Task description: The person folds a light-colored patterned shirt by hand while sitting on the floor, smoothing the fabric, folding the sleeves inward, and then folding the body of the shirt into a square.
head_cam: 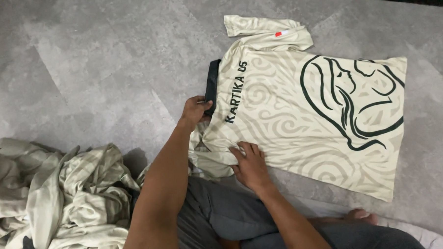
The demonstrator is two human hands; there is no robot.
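Heap of cream patterned garments (57, 204) on grey tiled floor (97, 70)

Head view, steeply down, near floor (97, 70)

Bare forearms, no sleeves showing; dark grey shorts (219, 213) worn.

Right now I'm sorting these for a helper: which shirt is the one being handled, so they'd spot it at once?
On the grey floor, right of the crumpled pile, one cream shirt lies spread flat. The left hand grips its black collar; the right hand presses its edge. Only it lies flat, showing a dark line drawing.
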